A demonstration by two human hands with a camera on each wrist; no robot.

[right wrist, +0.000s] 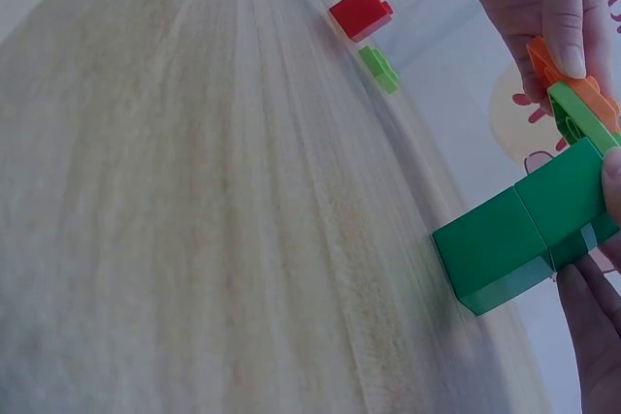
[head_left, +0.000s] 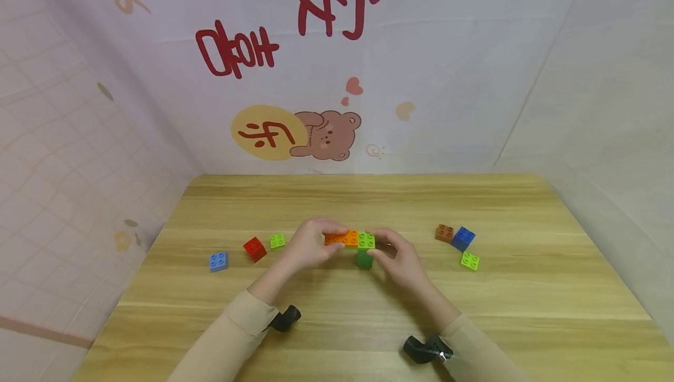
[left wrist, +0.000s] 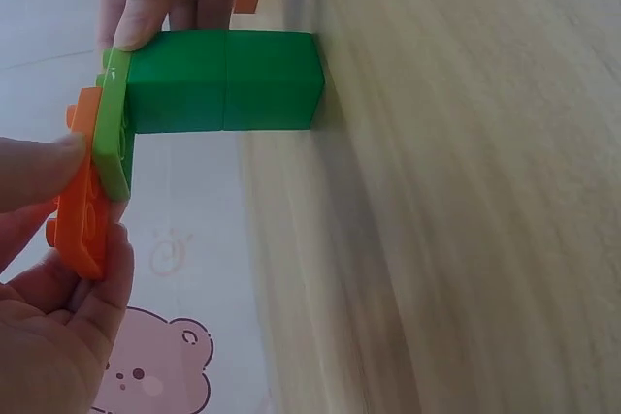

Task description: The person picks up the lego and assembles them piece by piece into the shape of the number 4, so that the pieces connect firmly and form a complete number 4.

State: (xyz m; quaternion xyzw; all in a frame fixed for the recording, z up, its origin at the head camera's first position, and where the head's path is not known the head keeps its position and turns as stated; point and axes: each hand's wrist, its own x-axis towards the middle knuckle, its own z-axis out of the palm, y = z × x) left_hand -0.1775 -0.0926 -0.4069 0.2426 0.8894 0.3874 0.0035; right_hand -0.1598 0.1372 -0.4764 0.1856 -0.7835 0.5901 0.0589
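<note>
Two dark green bricks (left wrist: 223, 81) are stacked upright on the table, with a light green flat brick (left wrist: 114, 128) on top. That flat brick juts out to the left of the stack. Over its jutting part lies a longer orange flat brick (head_left: 334, 238), pinched by my left hand (head_left: 308, 244) between thumb and fingers. On the other side, my right hand (head_left: 404, 260) grips the top of the stack, thumb at the front and fingers behind. In the right wrist view the lower dark green brick (right wrist: 493, 251) shows below the fingers.
Left of the hands lie a light blue brick (head_left: 219, 261), a red brick (head_left: 255, 249) and a small light green brick (head_left: 277, 241). To the right are a brown brick (head_left: 444, 233), a dark blue brick (head_left: 463, 238) and another light green brick (head_left: 470, 261). A printed cloth (head_left: 447, 78) hangs behind the table.
</note>
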